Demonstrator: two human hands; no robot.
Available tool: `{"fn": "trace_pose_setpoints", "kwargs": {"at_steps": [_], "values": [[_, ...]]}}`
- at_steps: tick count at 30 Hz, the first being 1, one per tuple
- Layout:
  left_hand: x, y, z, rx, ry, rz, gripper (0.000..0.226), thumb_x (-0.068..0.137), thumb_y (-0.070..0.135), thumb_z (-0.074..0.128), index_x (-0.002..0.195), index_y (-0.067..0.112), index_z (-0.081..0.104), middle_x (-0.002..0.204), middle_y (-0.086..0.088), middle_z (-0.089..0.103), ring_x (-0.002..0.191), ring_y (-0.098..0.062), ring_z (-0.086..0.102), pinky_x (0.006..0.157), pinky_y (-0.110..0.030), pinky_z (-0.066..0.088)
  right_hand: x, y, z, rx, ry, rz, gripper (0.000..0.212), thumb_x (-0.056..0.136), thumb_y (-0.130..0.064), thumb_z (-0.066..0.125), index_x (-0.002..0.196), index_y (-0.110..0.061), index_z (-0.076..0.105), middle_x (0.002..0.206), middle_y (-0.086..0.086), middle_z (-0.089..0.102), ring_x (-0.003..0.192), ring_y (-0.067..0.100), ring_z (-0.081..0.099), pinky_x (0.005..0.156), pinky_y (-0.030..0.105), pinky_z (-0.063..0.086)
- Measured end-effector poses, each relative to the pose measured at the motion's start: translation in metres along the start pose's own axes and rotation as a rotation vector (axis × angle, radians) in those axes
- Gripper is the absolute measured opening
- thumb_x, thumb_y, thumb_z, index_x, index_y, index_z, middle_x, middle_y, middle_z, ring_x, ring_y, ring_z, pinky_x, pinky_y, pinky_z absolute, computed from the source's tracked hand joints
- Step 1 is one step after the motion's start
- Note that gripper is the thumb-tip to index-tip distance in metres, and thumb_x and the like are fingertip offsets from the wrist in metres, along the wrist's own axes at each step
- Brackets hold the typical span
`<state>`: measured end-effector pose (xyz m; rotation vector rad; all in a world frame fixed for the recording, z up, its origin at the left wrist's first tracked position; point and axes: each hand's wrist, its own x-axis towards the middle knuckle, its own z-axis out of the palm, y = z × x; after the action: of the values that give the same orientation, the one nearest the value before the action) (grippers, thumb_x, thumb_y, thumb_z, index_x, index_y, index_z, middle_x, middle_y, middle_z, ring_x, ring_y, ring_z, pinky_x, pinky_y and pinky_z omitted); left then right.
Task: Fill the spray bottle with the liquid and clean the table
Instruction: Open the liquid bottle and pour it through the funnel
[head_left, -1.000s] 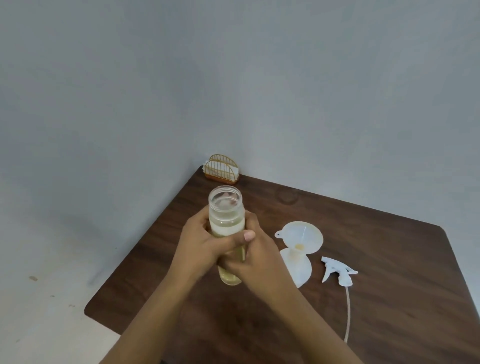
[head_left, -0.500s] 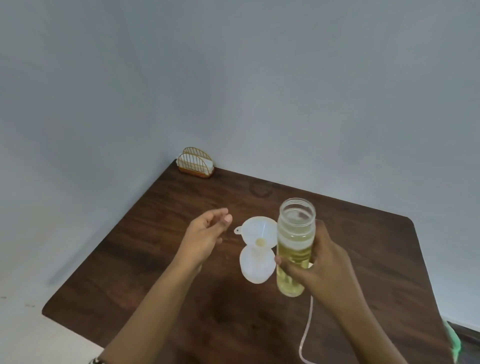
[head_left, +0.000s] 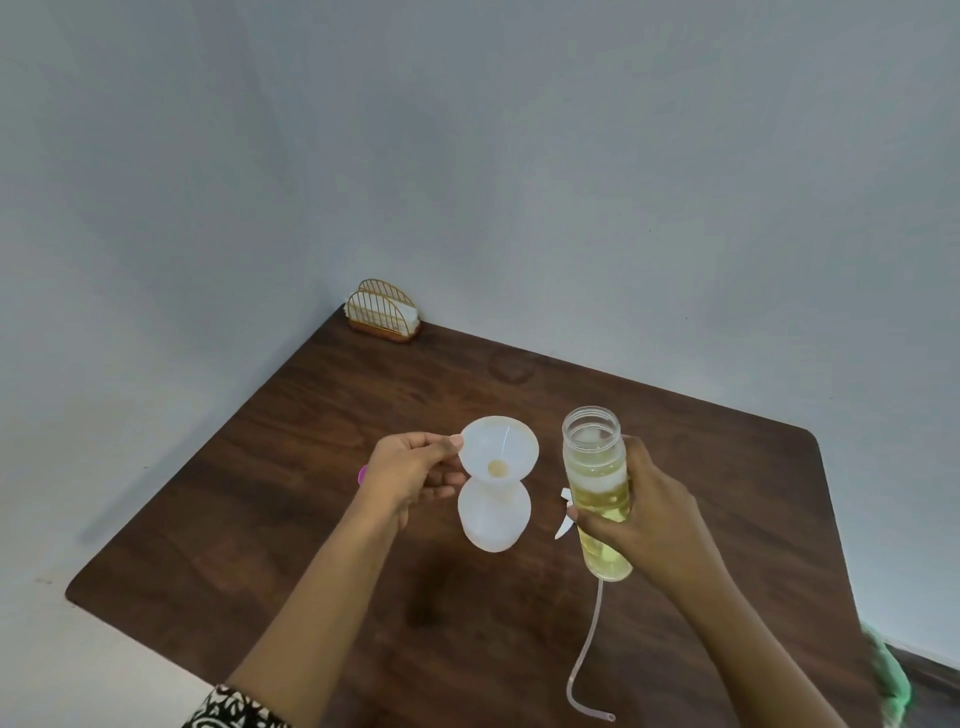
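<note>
Currently the left hand (head_left: 410, 478) pinches the left rim of a white translucent plastic funnel (head_left: 506, 448) between thumb and curled fingers. The funnel sits with its spout in the neck of a squat white plastic spray bottle (head_left: 493, 525). That bottle stands upright near the middle of the dark brown wooden table (head_left: 291, 467), just right of the left hand. A small yellowish spot shows at the bottom of the funnel's cone.

The right hand (head_left: 660, 525) is wrapped round the lower half of a tall clear plastic bottle (head_left: 595, 467), with the fingers behind it and the thumb across its front. This bottle is uncapped and leans a little. It is well over half full of pale yellow liquid, with a whitish foamy layer on top. Whether its base touches the table cannot be told. It is held just to the right of the funnel, apart from it.

Behind the clear plastic bottle lies a white plastic spray head (head_left: 563, 527), mostly hidden, and its thin translucent tube (head_left: 587, 654) trails toward the near edge of the table.

At the far left corner a gold wire napkin holder (head_left: 384, 312) with white napkins stands against the grey wall (head_left: 519, 156). A faint ring mark (head_left: 511, 366) shows on the wood beyond the funnel. A black-and-white patterned sleeve (head_left: 234, 709) covers the left forearm at the bottom edge. A bit of pink (head_left: 362, 474) peeks out under the left hand, too little to identify. Something green and blurred (head_left: 891, 675) sits at the right edge.
</note>
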<state>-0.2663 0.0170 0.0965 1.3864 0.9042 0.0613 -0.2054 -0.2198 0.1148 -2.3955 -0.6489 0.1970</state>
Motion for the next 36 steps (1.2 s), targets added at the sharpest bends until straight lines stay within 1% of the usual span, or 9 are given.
{"fn": "trace_pose_setpoints", "kwargs": {"at_steps": [3,6,9,11,14,18,21,25,36], "values": [[-0.002,0.001,0.001,-0.001,0.039,0.049,0.013,0.084,0.019,0.074,0.092,0.008,0.073,0.077,-0.008,0.076,0.061,-0.015,0.071,0.055,-0.025,0.056,0.001,0.007,0.003,-0.061,-0.02,-0.008,0.068,0.068,-0.043,0.079,0.125,-0.029,0.043,0.102,-0.02,0.057,0.087,0.008,0.059,0.073,0.022,0.041],[-0.005,0.001,0.003,0.009,0.05,0.085,0.011,0.083,0.018,0.075,0.09,0.01,0.072,0.075,-0.005,0.076,0.063,-0.015,0.072,0.055,-0.024,0.056,0.002,0.011,0.005,-0.133,-0.045,-0.009,0.067,0.069,-0.046,0.076,0.124,-0.031,0.042,0.102,-0.02,0.058,0.081,0.005,0.054,0.069,0.022,0.041],[-0.007,0.001,0.004,0.013,0.046,0.083,0.01,0.083,0.017,0.074,0.09,0.01,0.072,0.077,-0.007,0.076,0.065,-0.016,0.073,0.055,-0.024,0.056,0.003,0.014,0.007,-0.212,-0.076,-0.029,0.066,0.07,-0.049,0.074,0.125,-0.031,0.042,0.109,-0.017,0.063,0.078,0.004,0.053,0.065,0.021,0.041],[-0.007,0.001,0.004,0.0,0.044,0.076,0.01,0.083,0.016,0.074,0.09,0.008,0.073,0.077,-0.008,0.075,0.066,-0.017,0.073,0.056,-0.024,0.056,0.005,0.014,0.007,-0.275,-0.111,-0.031,0.068,0.071,-0.05,0.071,0.128,-0.031,0.04,0.115,-0.015,0.062,0.081,0.005,0.056,0.063,0.02,0.038],[-0.008,0.001,0.004,-0.015,0.045,0.078,0.009,0.083,0.015,0.074,0.089,0.009,0.073,0.077,-0.007,0.076,0.066,-0.017,0.074,0.056,-0.024,0.056,0.009,0.011,0.006,-0.397,-0.153,-0.052,0.07,0.074,-0.054,0.067,0.132,-0.033,0.034,0.119,-0.015,0.059,0.091,0.01,0.063,0.064,0.021,0.04],[-0.008,-0.001,0.004,-0.018,0.043,0.087,0.009,0.083,0.015,0.074,0.089,0.009,0.073,0.075,-0.006,0.076,0.067,-0.016,0.074,0.056,-0.024,0.057,0.014,0.007,0.004,-0.503,-0.176,-0.077,0.073,0.075,-0.056,0.065,0.135,-0.036,0.03,0.12,-0.014,0.059,0.093,0.012,0.064,0.071,0.024,0.051],[-0.009,-0.002,0.003,-0.03,0.033,0.088,0.008,0.083,0.015,0.074,0.089,0.009,0.073,0.076,-0.007,0.076,0.068,-0.017,0.074,0.057,-0.025,0.057,0.016,0.006,0.002,-0.544,-0.181,-0.097,0.074,0.075,-0.056,0.066,0.136,-0.037,0.029,0.118,-0.013,0.058,0.093,0.012,0.064,0.072,0.025,0.052],[-0.008,-0.001,0.004,-0.032,0.031,0.089,0.007,0.084,0.014,0.073,0.089,0.008,0.073,0.077,-0.008,0.075,0.065,-0.015,0.073,0.056,-0.024,0.056,0.02,0.004,0.0,-0.596,-0.18,-0.108,0.075,0.074,-0.056,0.066,0.136,-0.037,0.029,0.118,-0.012,0.059,0.093,0.013,0.064,0.073,0.026,0.053],[-0.006,-0.003,0.003,-0.042,0.009,0.088,0.01,0.085,0.014,0.072,0.091,0.007,0.074,0.08,-0.01,0.075,0.068,-0.017,0.073,0.058,-0.025,0.057,0.024,0.0,-0.009,-0.696,-0.191,-0.135,0.073,0.075,-0.05,0.065,0.136,-0.04,0.027,0.108,-0.012,0.057,0.088,0.015,0.063,0.061,0.024,0.042]]}}
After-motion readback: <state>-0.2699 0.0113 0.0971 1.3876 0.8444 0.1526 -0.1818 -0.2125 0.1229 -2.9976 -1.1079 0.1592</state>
